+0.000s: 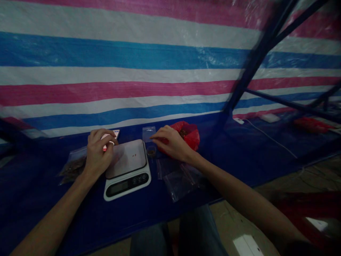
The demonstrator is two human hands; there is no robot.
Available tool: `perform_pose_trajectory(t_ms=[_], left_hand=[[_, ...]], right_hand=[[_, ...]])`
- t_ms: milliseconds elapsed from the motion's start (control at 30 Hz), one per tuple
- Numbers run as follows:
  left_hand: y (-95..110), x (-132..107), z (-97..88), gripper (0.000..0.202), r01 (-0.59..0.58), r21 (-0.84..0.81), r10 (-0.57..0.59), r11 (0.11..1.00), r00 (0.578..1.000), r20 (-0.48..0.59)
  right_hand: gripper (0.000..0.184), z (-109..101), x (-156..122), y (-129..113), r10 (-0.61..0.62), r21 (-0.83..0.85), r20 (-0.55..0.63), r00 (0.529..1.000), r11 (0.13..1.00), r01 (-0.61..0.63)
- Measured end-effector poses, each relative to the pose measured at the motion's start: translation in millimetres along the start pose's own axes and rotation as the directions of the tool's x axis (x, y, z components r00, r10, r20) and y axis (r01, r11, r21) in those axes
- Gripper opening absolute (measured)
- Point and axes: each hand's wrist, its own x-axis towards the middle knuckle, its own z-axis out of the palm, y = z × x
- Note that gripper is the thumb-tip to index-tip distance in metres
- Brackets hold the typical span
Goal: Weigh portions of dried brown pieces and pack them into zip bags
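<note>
My left hand [99, 151] is beside the left edge of a white kitchen scale [128, 169], its fingers bent and apart over a lit phone [115, 134]; nothing shows in its grasp. A few tiny tan pieces [134, 155] lie on the scale's plate. My right hand [172, 142] hovers right of the scale with fingertips drawn together; whatever they hold is too small to make out. Just below those fingertips stands a small clear cup [151, 152] with brown contents. A small clear zip bag [148, 134] lies behind the cup. Behind my right hand is an open red plastic bag [193, 137] with brown bits inside.
Several clear zip bags [177, 181] lie on the blue surface [128, 217] right of the scale. A filled clear bag [73, 165] is at the left. A striped sheet [133, 57] hangs behind, and a blue metal frame [249, 71] rises at right beside a white cable [269, 137].
</note>
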Motion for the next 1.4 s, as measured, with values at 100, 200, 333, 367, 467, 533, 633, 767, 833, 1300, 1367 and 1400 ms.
perform_pose_trajectory(t_ms=[100,200,333,367,467,533,633,767,833,1300,1367,1400], left_hand=[[-1.1,0.1,-1.4,0.022,-0.022,-0.016,0.022,1.000,1.000,0.003],[-3.0,-0.4,-1.4,0.023,-0.045,-0.007,0.045,0.999,0.999,0.017],[-2.9,-0.9,-0.2,0.021,-0.053,-0.021,0.053,0.998,0.999,0.011],[-2.0,-0.8,0.1,0.020,-0.051,-0.025,0.052,0.998,0.999,0.013],[1.2,-0.1,0.4,0.020,-0.053,-0.020,0.054,0.998,0.998,0.037],[2.5,-0.2,0.3,0.020,-0.054,-0.018,0.054,0.998,0.998,0.045],[2.2,-1.6,-0.1,0.020,-0.026,-0.008,0.027,1.000,0.998,0.059],[2.3,-3.4,-1.0,0.020,0.030,-0.006,-0.030,1.000,0.998,0.047],[3.9,-3.3,-1.1,0.019,0.034,-0.004,-0.034,0.999,0.999,0.029],[9.6,-4.2,-0.9,0.021,0.029,-0.013,-0.029,0.999,1.000,0.006],[12.7,-3.4,-1.3,0.021,0.018,-0.019,-0.018,1.000,1.000,0.012],[13.5,-3.0,-1.5,0.022,0.013,-0.020,-0.013,1.000,1.000,0.011]], right_hand=[[0.025,-33.3,3.2,19.3,0.218,-0.106,-0.024,0.976,0.970,-0.220],[0.025,-61.2,-2.7,41.2,0.402,-0.363,0.168,0.900,0.874,-0.323],[0.023,-71.0,-16.0,58.3,0.517,-0.547,0.266,0.814,0.776,-0.314],[0.022,-70.2,-19.0,59.4,0.531,-0.573,0.262,0.806,0.757,-0.312],[0.022,-65.5,-27.0,56.6,0.546,-0.628,0.199,0.814,0.708,-0.322],[0.022,-61.0,-32.2,51.6,0.512,-0.608,0.174,0.841,0.728,-0.317],[0.018,-50.9,-38.5,44.1,0.329,-0.495,0.230,0.916,0.850,-0.181],[0.021,-35.0,-41.5,41.7,0.136,-0.391,0.325,0.936,0.920,0.002],[0.028,-28.9,-42.1,44.0,0.167,-0.420,0.324,0.931,0.908,-0.017],[0.024,-22.0,-45.8,53.4,-0.017,-0.283,0.288,0.957,0.954,0.102],[0.019,-19.9,-47.4,57.4,-0.002,-0.279,0.253,0.967,0.957,0.075],[0.018,-18.9,-48.1,58.5,0.003,-0.268,0.234,0.972,0.962,0.062]])
